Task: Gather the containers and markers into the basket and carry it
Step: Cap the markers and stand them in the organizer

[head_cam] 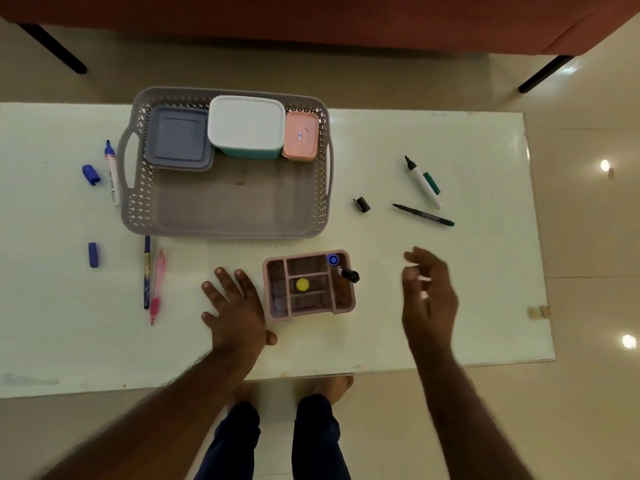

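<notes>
My left hand [235, 306] lies flat on the worktop [450, 306], grip spread wide with nothing in it, just beside the pink divided organizer [309, 285]. My right hand [429, 292] hovers at 3 o'clock of it, fingers loosely curled, also empty. The grey basket [225, 216] sits at 12 o'clock holding three lidded containers; markers lie scattered on both sides.

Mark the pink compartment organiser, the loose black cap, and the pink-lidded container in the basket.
pink compartment organiser [341, 301]: head view, on its right-hand wall.
loose black cap [362, 204]: head view, middle of the cap's body.
pink-lidded container [300, 135]: head view, centre of its lid.
</notes>
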